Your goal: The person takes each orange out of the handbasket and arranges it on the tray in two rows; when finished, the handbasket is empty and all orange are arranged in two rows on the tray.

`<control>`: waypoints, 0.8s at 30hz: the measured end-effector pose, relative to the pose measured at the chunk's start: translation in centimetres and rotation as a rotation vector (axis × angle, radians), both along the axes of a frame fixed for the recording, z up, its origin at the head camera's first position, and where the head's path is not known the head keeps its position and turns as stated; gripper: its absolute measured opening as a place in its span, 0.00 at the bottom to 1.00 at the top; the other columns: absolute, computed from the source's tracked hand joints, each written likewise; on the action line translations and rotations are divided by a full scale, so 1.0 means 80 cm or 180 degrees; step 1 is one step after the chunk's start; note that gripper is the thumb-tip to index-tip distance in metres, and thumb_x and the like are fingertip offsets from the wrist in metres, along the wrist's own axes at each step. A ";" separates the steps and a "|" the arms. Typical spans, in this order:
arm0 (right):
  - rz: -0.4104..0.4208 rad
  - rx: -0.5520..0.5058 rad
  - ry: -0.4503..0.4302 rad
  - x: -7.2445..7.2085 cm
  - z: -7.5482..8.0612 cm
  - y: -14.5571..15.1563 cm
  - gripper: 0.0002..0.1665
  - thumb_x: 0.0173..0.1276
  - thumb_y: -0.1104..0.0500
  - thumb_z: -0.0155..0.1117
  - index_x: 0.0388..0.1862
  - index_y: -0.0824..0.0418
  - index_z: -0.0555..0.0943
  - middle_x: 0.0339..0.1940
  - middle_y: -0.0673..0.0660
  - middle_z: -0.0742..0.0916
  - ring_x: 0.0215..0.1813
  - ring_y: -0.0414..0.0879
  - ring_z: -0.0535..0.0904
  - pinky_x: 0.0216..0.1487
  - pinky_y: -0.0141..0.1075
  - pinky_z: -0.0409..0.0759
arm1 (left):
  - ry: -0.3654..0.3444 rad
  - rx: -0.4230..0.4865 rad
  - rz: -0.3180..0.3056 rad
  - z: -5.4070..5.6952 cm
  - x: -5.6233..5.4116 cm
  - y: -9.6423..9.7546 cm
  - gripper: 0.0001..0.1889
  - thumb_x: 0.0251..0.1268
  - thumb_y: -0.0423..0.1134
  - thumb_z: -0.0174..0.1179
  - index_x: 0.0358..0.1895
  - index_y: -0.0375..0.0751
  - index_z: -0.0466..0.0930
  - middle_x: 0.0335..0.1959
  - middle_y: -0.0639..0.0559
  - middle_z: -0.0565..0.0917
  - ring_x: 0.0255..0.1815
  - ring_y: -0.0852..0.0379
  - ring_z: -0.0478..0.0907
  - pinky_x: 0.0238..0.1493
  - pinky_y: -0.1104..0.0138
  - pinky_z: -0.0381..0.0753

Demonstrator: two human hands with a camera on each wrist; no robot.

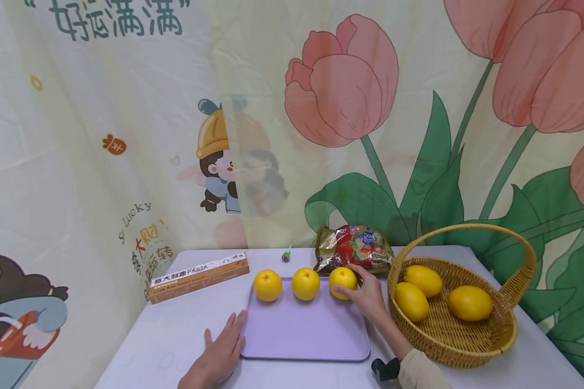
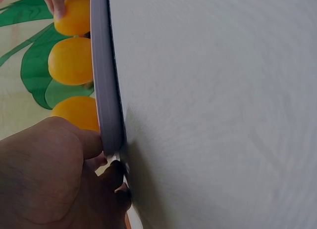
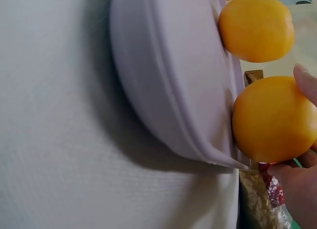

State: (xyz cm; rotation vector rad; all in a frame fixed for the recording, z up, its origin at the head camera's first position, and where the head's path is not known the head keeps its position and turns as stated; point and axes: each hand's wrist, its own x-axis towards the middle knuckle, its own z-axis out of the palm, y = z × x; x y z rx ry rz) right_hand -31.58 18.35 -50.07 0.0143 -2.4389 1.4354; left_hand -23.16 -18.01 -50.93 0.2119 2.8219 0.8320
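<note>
Tulip-printed cloth [image 1: 253, 59] hung beyond the right hand [image 1: 368, 292], outstretched, gripping an orange [image 1: 342, 283]; the left hand [image 1: 220, 350], fingers straight, touched the tray [image 1: 305, 336].

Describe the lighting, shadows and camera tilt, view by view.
Head: light looks even, and the lettering on the pasta box is legible; left wrist: the left hand looks dim, with a soft shadow on the tabletop beside it; right wrist: a broad, blurry-edged shadow follows the tray's curved corner; both wrist views look turned sideways.
</note>
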 end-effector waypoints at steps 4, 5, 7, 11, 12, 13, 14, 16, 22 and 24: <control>-0.0012 0.0058 -0.0004 -0.002 0.000 -0.001 0.43 0.61 0.57 0.87 0.73 0.67 0.79 0.70 0.71 0.84 0.73 0.68 0.78 0.75 0.62 0.75 | -0.0021 -0.0038 0.0007 0.003 0.001 0.001 0.32 0.87 0.40 0.49 0.86 0.33 0.55 0.87 0.35 0.59 0.89 0.32 0.45 0.74 0.22 0.19; -0.0009 0.0054 -0.0003 -0.003 0.001 -0.002 0.43 0.61 0.58 0.87 0.72 0.67 0.79 0.70 0.70 0.84 0.73 0.68 0.78 0.75 0.62 0.75 | -0.0009 -0.0031 0.0001 0.004 0.001 0.001 0.32 0.87 0.39 0.50 0.86 0.33 0.56 0.86 0.34 0.59 0.88 0.31 0.46 0.74 0.21 0.19; 0.0008 0.0059 0.0017 -0.003 0.002 -0.002 0.43 0.61 0.58 0.87 0.72 0.68 0.79 0.70 0.70 0.84 0.73 0.68 0.78 0.75 0.62 0.75 | 0.0009 -0.0033 -0.0006 0.005 0.001 0.002 0.32 0.86 0.38 0.51 0.85 0.31 0.57 0.86 0.33 0.60 0.88 0.30 0.47 0.73 0.20 0.20; 0.0031 0.0061 0.0028 -0.004 0.004 -0.004 0.42 0.61 0.59 0.87 0.71 0.69 0.79 0.69 0.70 0.85 0.72 0.68 0.78 0.75 0.62 0.75 | 0.0008 -0.0037 -0.0002 0.006 0.002 0.004 0.32 0.87 0.39 0.51 0.85 0.32 0.57 0.86 0.34 0.60 0.88 0.31 0.46 0.73 0.20 0.21; 0.0025 0.0065 0.0028 -0.004 0.005 -0.005 0.41 0.62 0.59 0.86 0.71 0.69 0.79 0.69 0.70 0.85 0.72 0.67 0.79 0.75 0.61 0.76 | 0.0005 -0.0035 -0.0001 0.006 0.002 0.005 0.32 0.87 0.39 0.51 0.85 0.32 0.57 0.86 0.34 0.60 0.88 0.31 0.46 0.73 0.20 0.20; 0.0018 0.0059 0.0024 -0.004 0.005 -0.005 0.41 0.62 0.59 0.86 0.71 0.69 0.79 0.68 0.70 0.85 0.71 0.67 0.79 0.74 0.61 0.76 | 0.0004 -0.0037 -0.0002 0.005 0.002 0.004 0.32 0.86 0.39 0.51 0.85 0.32 0.57 0.86 0.34 0.60 0.88 0.31 0.46 0.73 0.20 0.21; 0.0007 0.0054 0.0017 -0.004 0.005 -0.006 0.41 0.62 0.59 0.86 0.71 0.68 0.80 0.68 0.70 0.85 0.71 0.66 0.80 0.74 0.61 0.77 | -0.0001 -0.0032 0.0000 0.005 0.002 0.004 0.32 0.86 0.39 0.51 0.85 0.32 0.57 0.86 0.34 0.60 0.88 0.31 0.46 0.73 0.20 0.21; -0.0001 0.0040 0.0038 -0.004 0.005 -0.006 0.41 0.61 0.59 0.86 0.71 0.68 0.80 0.68 0.69 0.85 0.71 0.66 0.80 0.74 0.61 0.76 | -0.0006 -0.0028 -0.0002 0.004 0.001 0.004 0.32 0.86 0.39 0.51 0.85 0.32 0.57 0.86 0.34 0.60 0.88 0.31 0.46 0.73 0.20 0.21; -0.0013 -0.0034 0.0121 -0.003 0.008 -0.007 0.41 0.61 0.60 0.87 0.71 0.68 0.80 0.68 0.68 0.86 0.74 0.66 0.78 0.77 0.62 0.73 | -0.0008 -0.0053 0.0007 0.005 0.002 0.004 0.32 0.86 0.39 0.51 0.85 0.32 0.57 0.86 0.34 0.60 0.88 0.31 0.46 0.73 0.20 0.21; -0.0020 -0.0045 0.0134 -0.002 0.008 -0.007 0.41 0.60 0.60 0.87 0.71 0.67 0.80 0.69 0.67 0.86 0.74 0.66 0.77 0.78 0.62 0.72 | -0.0012 -0.0069 0.0011 0.006 0.002 0.004 0.32 0.86 0.39 0.51 0.85 0.32 0.57 0.86 0.34 0.60 0.88 0.31 0.46 0.73 0.20 0.20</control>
